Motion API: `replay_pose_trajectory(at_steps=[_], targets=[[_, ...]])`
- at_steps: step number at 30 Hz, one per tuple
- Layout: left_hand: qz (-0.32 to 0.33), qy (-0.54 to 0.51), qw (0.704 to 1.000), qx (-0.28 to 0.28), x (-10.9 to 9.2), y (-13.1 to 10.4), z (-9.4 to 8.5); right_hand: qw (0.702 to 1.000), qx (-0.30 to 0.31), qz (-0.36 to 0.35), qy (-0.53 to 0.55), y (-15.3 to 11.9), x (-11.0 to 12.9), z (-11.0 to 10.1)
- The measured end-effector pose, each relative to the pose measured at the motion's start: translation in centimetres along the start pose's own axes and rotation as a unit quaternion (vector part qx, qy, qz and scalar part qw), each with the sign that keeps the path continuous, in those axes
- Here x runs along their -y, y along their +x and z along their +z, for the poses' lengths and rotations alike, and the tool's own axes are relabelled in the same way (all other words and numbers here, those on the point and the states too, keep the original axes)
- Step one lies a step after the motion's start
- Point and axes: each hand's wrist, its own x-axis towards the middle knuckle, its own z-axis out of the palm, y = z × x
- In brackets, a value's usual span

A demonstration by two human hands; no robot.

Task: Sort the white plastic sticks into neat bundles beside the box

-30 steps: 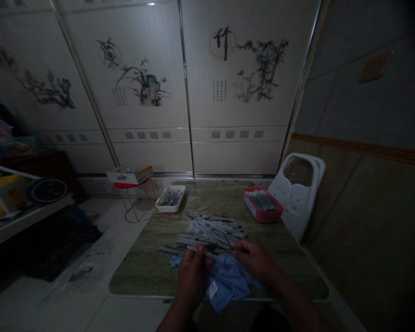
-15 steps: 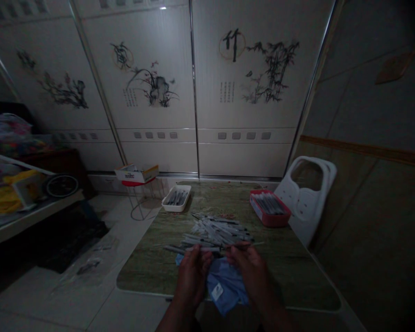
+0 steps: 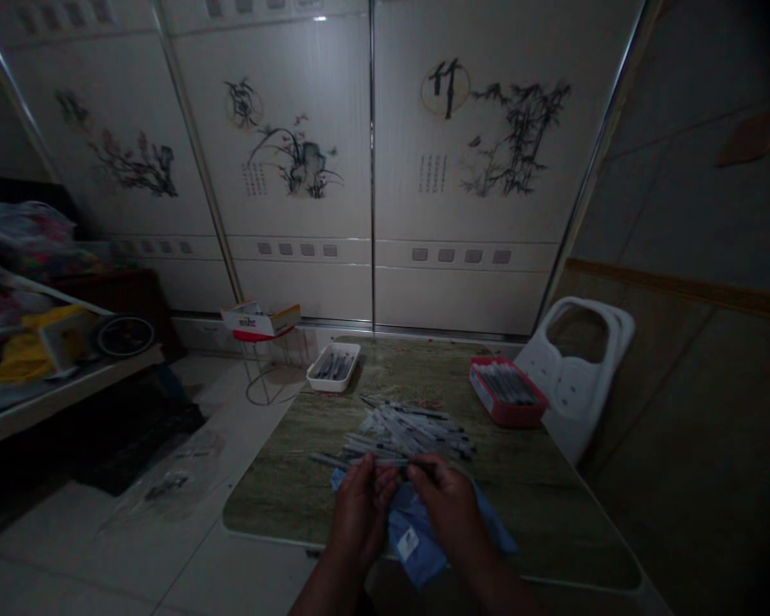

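Observation:
Between thumb and fingers my left hand pinches a pale pen lying crosswise. My right hand is closed at the pen's right end, on a thin dark piece that its fingers partly hide. Just beyond both hands lies a loose pile of pens with clear barrels. A blue cloth with a white label hangs over the near table edge, under my hands. A white tray with pens stands at the back left, and a red basket full of pens at the right.
The green table has rounded corners. Behind it on the left, an open box rests on a red stool. A white folded chair leans at the right, beside the wall.
My right hand has moved left toward my left hand, and the dark piece now meets the pen's end. More blue cloth shows right of my right wrist. The view has shifted slightly.

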Motion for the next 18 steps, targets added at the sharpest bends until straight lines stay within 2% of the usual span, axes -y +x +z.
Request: replay_pose_trajectory(at_steps=[5,11,15,18], targets=[[0.001,-0.013,1.000,-0.007,-0.1,0.0,0.1,0.998,0.011,0.024,0.055,-0.5,0.1,-0.5],[0.000,-0.012,1.000,-0.017,-0.1,-0.1,0.3,0.981,-0.004,0.030,0.192,-1.3,-0.2,-1.5],[-0.002,-0.007,1.000,-0.019,-0.3,-0.3,0.5,0.962,0.028,0.069,0.261,-1.0,-0.1,-1.1],[-0.002,-0.003,1.000,-0.007,-0.2,-0.3,0.3,0.958,0.060,0.097,0.264,-0.9,-0.1,-0.4]])
